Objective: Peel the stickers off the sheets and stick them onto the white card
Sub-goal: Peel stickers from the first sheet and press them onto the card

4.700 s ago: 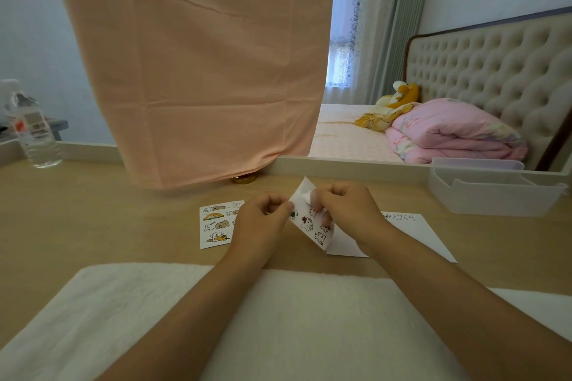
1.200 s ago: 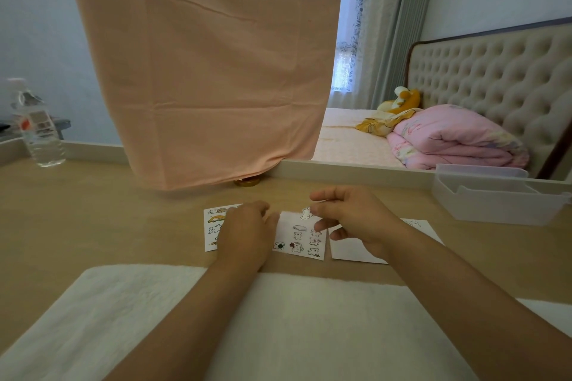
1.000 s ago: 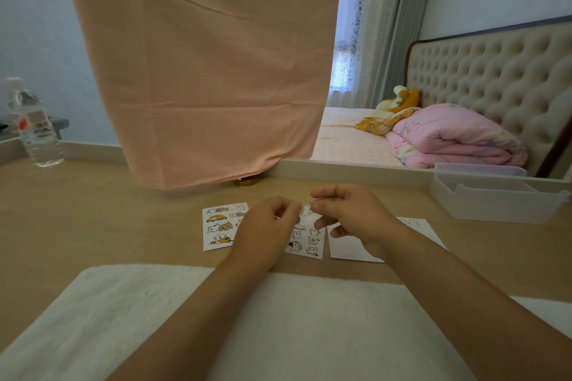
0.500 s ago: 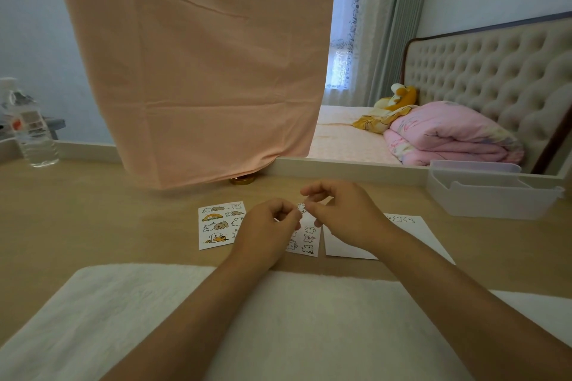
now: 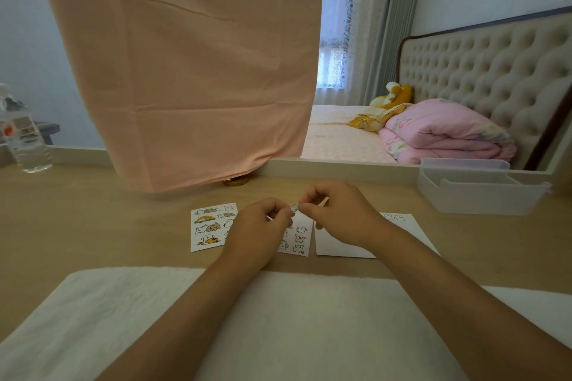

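A small peeled sticker (image 5: pixel 294 207) is held just above the wooden table between my two hands. My right hand (image 5: pixel 340 216) pinches its right edge with thumb and forefinger. My left hand (image 5: pixel 263 232) has curled fingers whose tips meet the sticker's lower left edge. Below them lies a sticker sheet (image 5: pixel 299 238) of small white animals, partly hidden by my left hand. A second sheet (image 5: pixel 209 227) with orange and white animals lies to the left. The white card (image 5: pixel 340 246) lies to the right under my right wrist, with two stickers (image 5: pixel 395 217) at its far corner.
A peach cloth (image 5: pixel 192 71) hangs over the table's back middle, with a gold lid (image 5: pixel 235 181) under its hem. A water bottle (image 5: pixel 23 139) stands far left, and a white plastic bin (image 5: pixel 476 192) at the back right. A white towel (image 5: pixel 278 318) covers the near edge.
The right hand lifted the peeled sticker off the middle sheet. The left hand let go of that sheet, which now lies flat, and rose to meet the sticker.
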`<state>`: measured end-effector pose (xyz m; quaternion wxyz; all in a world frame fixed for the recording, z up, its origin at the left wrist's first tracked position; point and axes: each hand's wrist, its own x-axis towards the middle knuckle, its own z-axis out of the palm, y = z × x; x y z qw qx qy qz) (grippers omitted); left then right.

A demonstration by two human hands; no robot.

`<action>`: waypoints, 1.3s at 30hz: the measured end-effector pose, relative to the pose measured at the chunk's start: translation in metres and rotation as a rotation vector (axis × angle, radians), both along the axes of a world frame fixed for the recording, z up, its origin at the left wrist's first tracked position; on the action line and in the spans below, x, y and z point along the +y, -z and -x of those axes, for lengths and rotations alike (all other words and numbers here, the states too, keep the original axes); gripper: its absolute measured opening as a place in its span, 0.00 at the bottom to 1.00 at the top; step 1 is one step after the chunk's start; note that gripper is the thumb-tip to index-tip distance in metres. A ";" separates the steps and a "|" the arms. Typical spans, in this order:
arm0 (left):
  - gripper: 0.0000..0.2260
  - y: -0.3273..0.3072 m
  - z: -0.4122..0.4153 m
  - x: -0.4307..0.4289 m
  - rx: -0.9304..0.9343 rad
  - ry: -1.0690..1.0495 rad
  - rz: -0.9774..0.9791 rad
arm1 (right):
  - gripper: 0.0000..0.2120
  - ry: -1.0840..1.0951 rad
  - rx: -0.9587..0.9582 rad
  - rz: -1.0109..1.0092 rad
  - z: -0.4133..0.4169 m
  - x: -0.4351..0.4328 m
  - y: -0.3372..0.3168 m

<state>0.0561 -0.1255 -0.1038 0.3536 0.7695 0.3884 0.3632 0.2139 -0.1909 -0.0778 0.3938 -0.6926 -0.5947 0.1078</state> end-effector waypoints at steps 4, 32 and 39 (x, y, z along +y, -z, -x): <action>0.10 -0.014 -0.015 -0.002 -0.023 0.006 0.258 | 0.05 0.011 -0.043 0.018 -0.008 -0.004 -0.003; 0.12 0.014 -0.179 -0.014 0.500 0.401 -0.527 | 0.12 0.293 0.303 0.349 -0.193 -0.069 0.013; 0.24 0.008 -0.138 0.025 0.724 0.467 -0.426 | 0.09 0.178 0.341 0.382 -0.173 -0.055 0.004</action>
